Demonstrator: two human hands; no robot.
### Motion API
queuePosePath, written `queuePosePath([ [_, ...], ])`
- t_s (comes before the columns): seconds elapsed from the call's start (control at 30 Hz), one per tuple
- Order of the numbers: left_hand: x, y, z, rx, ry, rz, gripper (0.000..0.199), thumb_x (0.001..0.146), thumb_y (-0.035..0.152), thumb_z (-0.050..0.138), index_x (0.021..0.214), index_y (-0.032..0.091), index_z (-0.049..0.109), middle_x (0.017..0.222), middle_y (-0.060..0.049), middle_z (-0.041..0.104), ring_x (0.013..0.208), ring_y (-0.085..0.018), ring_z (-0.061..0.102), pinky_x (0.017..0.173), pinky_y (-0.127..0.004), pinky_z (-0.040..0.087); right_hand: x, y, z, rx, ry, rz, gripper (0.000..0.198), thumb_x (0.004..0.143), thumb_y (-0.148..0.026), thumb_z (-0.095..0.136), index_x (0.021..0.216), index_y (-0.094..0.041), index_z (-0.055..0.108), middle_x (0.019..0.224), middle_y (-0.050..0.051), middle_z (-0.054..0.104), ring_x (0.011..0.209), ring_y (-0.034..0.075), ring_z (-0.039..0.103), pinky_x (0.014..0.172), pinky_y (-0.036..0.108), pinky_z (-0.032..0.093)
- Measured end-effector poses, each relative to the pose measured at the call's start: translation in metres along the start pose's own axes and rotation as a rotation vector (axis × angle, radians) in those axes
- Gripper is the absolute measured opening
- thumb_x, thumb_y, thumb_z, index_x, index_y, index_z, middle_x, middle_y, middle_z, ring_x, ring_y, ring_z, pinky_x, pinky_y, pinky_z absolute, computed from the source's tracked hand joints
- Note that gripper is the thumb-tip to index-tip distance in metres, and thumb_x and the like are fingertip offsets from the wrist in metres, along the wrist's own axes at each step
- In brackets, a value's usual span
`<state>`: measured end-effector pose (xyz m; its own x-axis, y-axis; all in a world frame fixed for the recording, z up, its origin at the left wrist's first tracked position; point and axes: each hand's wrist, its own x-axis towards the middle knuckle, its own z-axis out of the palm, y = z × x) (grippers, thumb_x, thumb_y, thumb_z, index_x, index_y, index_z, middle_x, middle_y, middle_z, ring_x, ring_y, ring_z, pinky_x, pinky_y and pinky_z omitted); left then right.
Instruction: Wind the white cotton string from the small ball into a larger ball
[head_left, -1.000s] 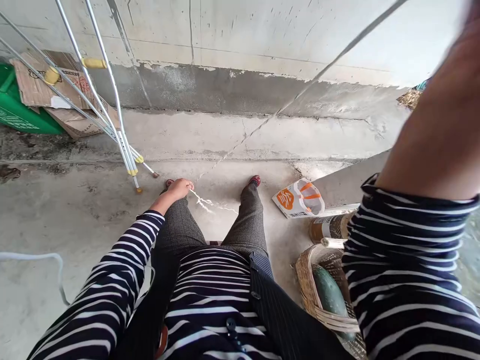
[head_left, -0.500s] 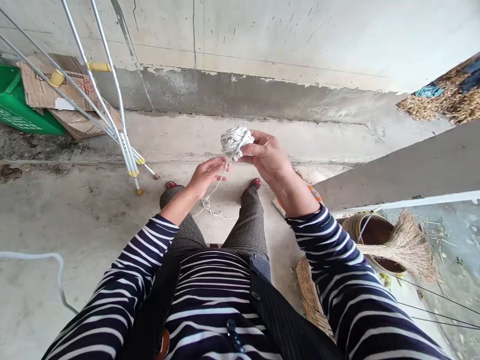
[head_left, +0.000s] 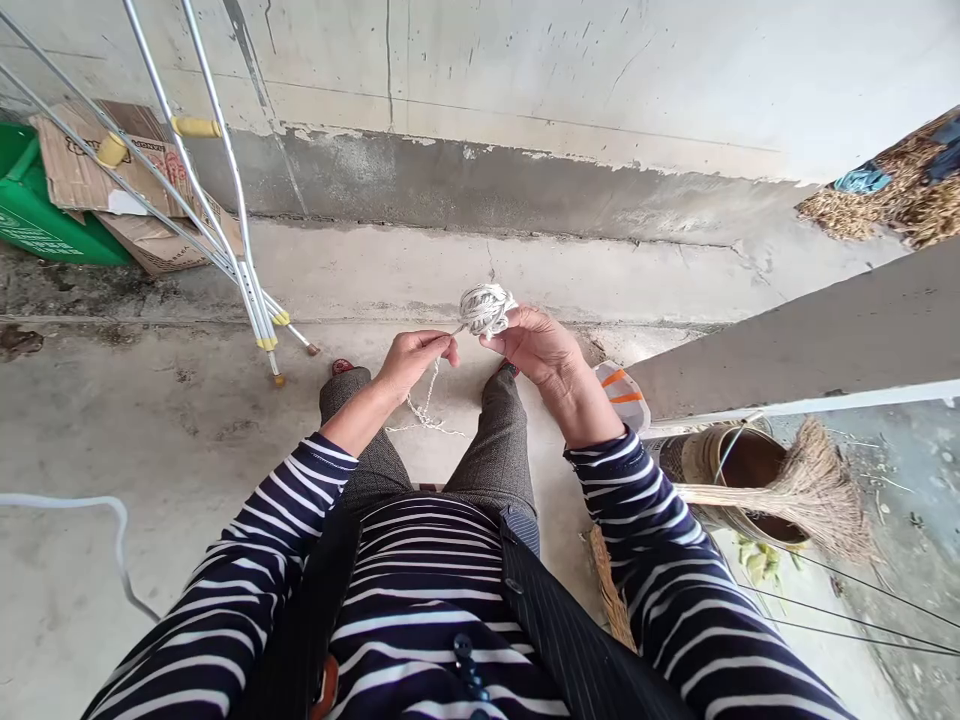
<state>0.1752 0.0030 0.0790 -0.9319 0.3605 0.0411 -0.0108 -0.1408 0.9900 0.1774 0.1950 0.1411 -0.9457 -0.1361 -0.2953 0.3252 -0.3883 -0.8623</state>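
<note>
A ball of white cord (head_left: 486,309), wound with dark flecks showing, is held up in front of me above my knees. My right hand (head_left: 546,350) grips its right side between thumb and fingers. Just left of the ball, my left hand (head_left: 415,364) pinches the loose strand where it leaves the winding, and the strand is stretched short between hand and ball. Below the left hand the cord tail (head_left: 426,412) hangs down, kinked and loosely tangled, between my legs. The fingers behind the ball are partly hidden.
Metal crutches (head_left: 240,270) lean at the left before a cardboard box (head_left: 112,170) and a green bin (head_left: 52,215). A straw broom (head_left: 817,495) lies across a bucket (head_left: 709,455) at right. A white hose (head_left: 112,510) runs along the left floor.
The ball has come down and slightly right, with the right hand on it. My left hand has closed from spread fingers into a pinch on the strand.
</note>
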Motion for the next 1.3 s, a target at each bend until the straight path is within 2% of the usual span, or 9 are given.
queuePosePath([
  [0.17,0.004,-0.004,-0.003,0.088,0.017,-0.090,0.021,0.079,0.026,0.060,0.064,0.016,0.070,0.067,-0.005,0.072,0.077,-0.020,0.068,0.091,-0.034,0.051,-0.001,0.008,-0.002,0.000,-0.030,0.018,0.034,0.051,-0.022,0.076,0.084,-0.021,0.067,0.073,-0.003,0.071,0.075,0.017,0.069,0.069,0.029,0.061],
  [0.3,0.008,-0.008,-0.002,0.139,0.062,-0.142,0.020,0.075,0.025,0.059,0.059,0.018,0.069,0.062,-0.004,0.070,0.075,-0.020,0.068,0.093,-0.035,0.051,-0.006,0.011,0.004,-0.016,-0.053,-0.016,0.029,0.052,-0.022,0.076,0.079,-0.020,0.068,0.072,-0.001,0.071,0.070,0.017,0.068,0.064,0.029,0.061],
  [0.47,0.002,-0.010,-0.001,0.102,-0.056,-0.198,0.026,0.078,0.032,0.061,0.057,0.018,0.068,0.058,-0.005,0.069,0.077,-0.023,0.070,0.095,-0.038,0.053,-0.015,0.008,0.011,-0.101,-0.099,-0.081,0.026,0.055,-0.021,0.076,0.080,-0.017,0.071,0.075,0.002,0.074,0.069,0.019,0.069,0.064,0.031,0.060],
  [0.63,0.000,-0.011,-0.005,0.167,-0.128,-0.236,0.029,0.078,0.034,0.066,0.054,0.018,0.068,0.066,-0.006,0.073,0.083,-0.024,0.071,0.097,-0.038,0.051,-0.026,0.000,0.016,-0.191,-0.205,-0.077,0.031,0.054,-0.018,0.079,0.084,-0.016,0.075,0.072,0.002,0.073,0.062,0.018,0.066,0.062,0.031,0.058],
  [0.77,-0.001,-0.022,-0.013,0.214,-0.160,-0.299,0.027,0.078,0.030,0.060,0.054,0.018,0.067,0.063,-0.006,0.072,0.077,-0.023,0.070,0.093,-0.038,0.052,-0.031,-0.004,0.018,-0.171,-0.167,-0.105,0.029,0.054,-0.017,0.079,0.083,-0.016,0.076,0.071,0.001,0.072,0.062,0.015,0.063,0.062,0.029,0.057],
  [0.9,-0.005,-0.033,-0.019,0.210,-0.183,-0.290,0.030,0.079,0.031,0.056,0.056,0.018,0.070,0.066,-0.007,0.074,0.082,-0.024,0.071,0.094,-0.038,0.052,-0.036,-0.007,0.019,-0.165,-0.129,-0.117,0.028,0.053,-0.018,0.078,0.081,-0.016,0.076,0.070,0.001,0.071,0.062,0.015,0.061,0.062,0.030,0.056],
  [1.0,-0.003,-0.034,-0.020,0.222,-0.161,-0.274,0.029,0.079,0.029,0.055,0.056,0.018,0.070,0.066,-0.007,0.073,0.082,-0.023,0.071,0.096,-0.037,0.051,-0.038,-0.008,0.022,-0.172,-0.135,-0.118,0.028,0.053,-0.020,0.078,0.081,-0.017,0.075,0.070,0.001,0.070,0.063,0.016,0.061,0.063,0.030,0.057],
  [1.13,0.000,-0.033,-0.022,0.262,-0.156,-0.240,0.030,0.078,0.029,0.054,0.054,0.018,0.068,0.063,-0.007,0.072,0.078,-0.022,0.070,0.090,-0.035,0.052,-0.040,-0.011,0.025,-0.175,-0.132,-0.137,0.025,0.055,-0.022,0.078,0.080,-0.017,0.075,0.072,0.002,0.071,0.066,0.016,0.063,0.064,0.031,0.058],
  [1.3,-0.014,-0.036,-0.023,0.209,-0.194,-0.251,0.032,0.081,0.032,0.053,0.057,0.018,0.067,0.064,-0.007,0.071,0.080,-0.023,0.070,0.089,-0.035,0.052,-0.040,-0.016,0.019,-0.149,-0.087,-0.136,0.026,0.053,-0.019,0.077,0.079,-0.017,0.074,0.073,0.003,0.072,0.073,0.021,0.068,0.065,0.034,0.060],
])
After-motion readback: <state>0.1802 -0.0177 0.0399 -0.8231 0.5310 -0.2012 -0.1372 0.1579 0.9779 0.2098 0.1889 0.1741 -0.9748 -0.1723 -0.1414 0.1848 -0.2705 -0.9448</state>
